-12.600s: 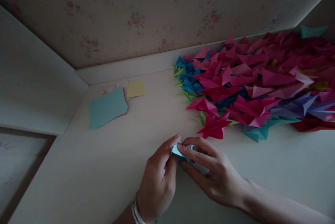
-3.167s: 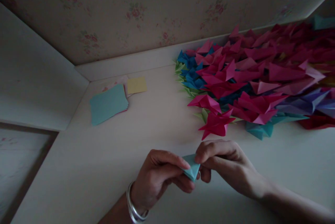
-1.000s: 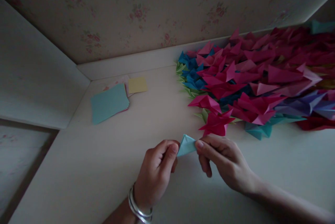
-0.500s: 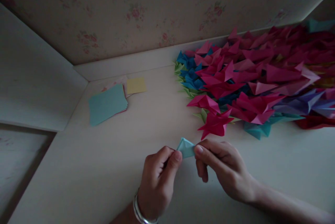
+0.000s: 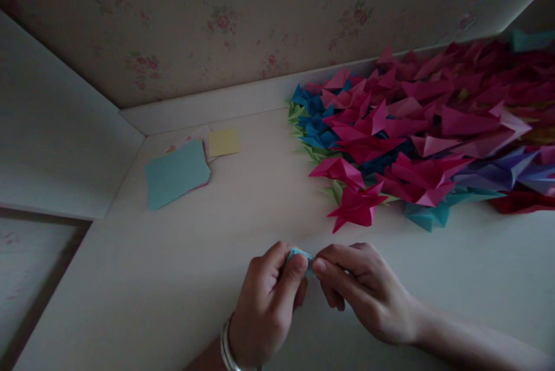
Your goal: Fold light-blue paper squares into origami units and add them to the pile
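Note:
A small piece of folded light-blue paper (image 5: 309,259) is held between my two hands, just above the white table. My left hand (image 5: 273,296) is closed on its left side, the thumb lying across the front and covering much of it. At the right corner, my right hand (image 5: 364,290) pinches the paper between thumb and index finger. Only the top edge, with layered folds, and a narrow strip between the hands show; the rest is hidden by fingers.
A large pile of folded paper shapes (image 5: 416,128), mostly pink, with blue, green and purple, spreads along the right back. A stack of light-blue paper sheets (image 5: 177,174) and a yellow paper square (image 5: 224,142) lie at the left. A floral wall (image 5: 195,30) stands behind.
The folded paper has been tilted and lowered slightly, so its broad face no longer shows. My left thumb has moved further over it, and my right hand has shifted a little left.

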`<state>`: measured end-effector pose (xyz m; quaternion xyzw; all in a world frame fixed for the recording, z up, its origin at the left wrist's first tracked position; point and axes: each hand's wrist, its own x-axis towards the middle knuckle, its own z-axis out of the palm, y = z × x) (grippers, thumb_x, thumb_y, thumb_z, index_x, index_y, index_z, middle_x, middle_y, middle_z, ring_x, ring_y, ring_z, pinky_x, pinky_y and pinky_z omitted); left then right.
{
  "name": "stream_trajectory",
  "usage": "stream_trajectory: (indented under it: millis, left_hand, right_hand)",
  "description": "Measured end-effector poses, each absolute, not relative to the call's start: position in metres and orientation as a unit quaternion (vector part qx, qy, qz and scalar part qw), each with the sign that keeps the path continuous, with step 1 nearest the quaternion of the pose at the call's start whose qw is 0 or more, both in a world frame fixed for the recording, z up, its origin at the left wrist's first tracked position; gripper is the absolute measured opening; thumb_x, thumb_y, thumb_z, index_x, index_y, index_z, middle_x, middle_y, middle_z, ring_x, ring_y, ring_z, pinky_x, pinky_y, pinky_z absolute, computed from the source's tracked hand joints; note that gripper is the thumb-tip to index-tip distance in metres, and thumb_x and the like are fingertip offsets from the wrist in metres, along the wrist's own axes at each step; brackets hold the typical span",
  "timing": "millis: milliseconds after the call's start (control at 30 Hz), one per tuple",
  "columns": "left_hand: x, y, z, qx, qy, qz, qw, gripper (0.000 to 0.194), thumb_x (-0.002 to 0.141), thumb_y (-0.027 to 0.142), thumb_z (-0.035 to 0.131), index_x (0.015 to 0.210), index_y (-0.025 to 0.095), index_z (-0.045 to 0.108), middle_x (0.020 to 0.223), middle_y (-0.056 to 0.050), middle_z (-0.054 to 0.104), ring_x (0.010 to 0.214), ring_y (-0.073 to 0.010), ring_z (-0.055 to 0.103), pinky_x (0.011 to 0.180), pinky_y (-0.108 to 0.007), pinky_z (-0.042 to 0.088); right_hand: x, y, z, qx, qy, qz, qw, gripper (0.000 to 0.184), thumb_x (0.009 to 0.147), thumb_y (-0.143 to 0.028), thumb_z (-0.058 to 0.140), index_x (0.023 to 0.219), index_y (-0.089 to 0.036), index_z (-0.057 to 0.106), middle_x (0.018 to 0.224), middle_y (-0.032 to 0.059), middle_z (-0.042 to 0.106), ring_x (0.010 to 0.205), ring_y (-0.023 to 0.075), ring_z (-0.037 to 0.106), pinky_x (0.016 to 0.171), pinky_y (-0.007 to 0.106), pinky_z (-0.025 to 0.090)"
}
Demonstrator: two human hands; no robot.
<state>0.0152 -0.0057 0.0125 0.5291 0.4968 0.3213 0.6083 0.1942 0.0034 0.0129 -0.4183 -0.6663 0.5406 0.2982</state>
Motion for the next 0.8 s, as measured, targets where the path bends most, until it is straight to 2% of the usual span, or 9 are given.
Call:
stream_trajectory:
  millis: [200,333,433,600,800]
  left_hand:
    - [0.019,-0.009,0.013,0.509,0.497,0.334,0.618,0.042,0.099,0.049,0.046,0.067,0.021,0.043,0.047,0.010,0.033,0.039,-0.0057,0.028,0.037,-0.018,0.021]
    - [0.018,-0.007,0.012,0.502,0.497,0.309,0.636,0.043,0.099,0.054,0.040,0.078,0.020,0.053,0.049,0.007,0.048,0.032,-0.0051,0.039,0.033,-0.016,0.027]
    - [0.015,-0.005,0.014,0.522,0.491,0.302,0.629,0.042,0.100,0.053,0.040,0.083,0.018,0.057,0.057,0.003,0.059,0.036,-0.0062,0.048,0.037,-0.016,0.035]
    - [0.014,-0.003,0.020,0.522,0.485,0.322,0.623,0.042,0.102,0.045,0.041,0.081,0.016,0.063,0.067,-0.005,0.070,0.045,-0.0094,0.057,0.045,-0.019,0.044]
    - [0.016,-0.004,0.022,0.494,0.457,0.345,0.654,0.043,0.101,0.045,0.042,0.080,0.015,0.063,0.068,-0.007,0.073,0.043,-0.0093,0.056,0.043,-0.019,0.045]
  right_hand:
    - [0.190,0.000,0.015,-0.435,-0.665,0.524,0.305,0.045,0.102,-0.034,0.042,0.061,-0.018,0.055,0.047,-0.0004,0.056,0.041,0.0088,0.052,0.044,0.020,0.038]
    - [0.190,0.000,0.014,-0.442,-0.654,0.524,0.320,0.044,0.102,-0.036,0.043,0.064,-0.017,0.056,0.048,-0.0007,0.056,0.041,0.0090,0.051,0.043,0.020,0.037]
    - [0.192,0.004,0.012,-0.462,-0.618,0.533,0.347,0.045,0.101,-0.040,0.044,0.064,-0.018,0.056,0.049,-0.0006,0.057,0.044,0.0098,0.051,0.045,0.022,0.038]
    - [0.194,0.010,0.008,-0.442,-0.520,0.640,0.352,0.047,0.097,-0.053,0.050,0.067,-0.017,0.055,0.053,-0.0010,0.056,0.047,0.0104,0.050,0.047,0.022,0.039]
    - [0.190,0.013,0.009,-0.399,-0.467,0.719,0.323,0.045,0.088,-0.058,0.063,0.072,-0.016,0.055,0.058,-0.0015,0.056,0.052,0.0103,0.052,0.050,0.021,0.040]
